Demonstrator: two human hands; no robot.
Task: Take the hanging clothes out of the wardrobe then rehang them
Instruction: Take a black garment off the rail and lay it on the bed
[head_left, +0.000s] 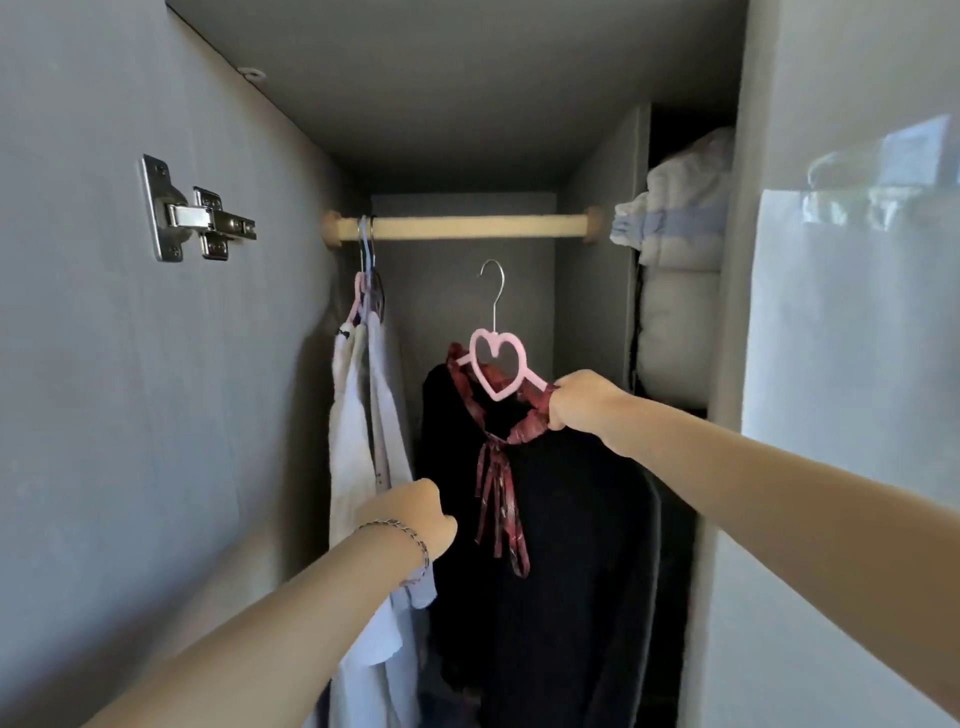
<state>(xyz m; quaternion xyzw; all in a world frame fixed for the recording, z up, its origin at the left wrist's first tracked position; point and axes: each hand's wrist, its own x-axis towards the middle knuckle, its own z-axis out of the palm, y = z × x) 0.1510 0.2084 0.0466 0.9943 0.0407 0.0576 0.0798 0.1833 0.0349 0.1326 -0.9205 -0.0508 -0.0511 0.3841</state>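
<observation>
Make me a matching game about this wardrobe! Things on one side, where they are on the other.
1 heart hanger
2 white clothes
3 wooden rail
4 pale bedding

A hanging at the rail's left end
B gripped by the right hand, off the rail
C in the right side compartment
D spanning the wardrobe

Pairs: 1-B, 2-A, 3-D, 4-C

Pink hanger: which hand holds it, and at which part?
The right hand grips the pink hanger at its right end, over the red collar.
</observation>
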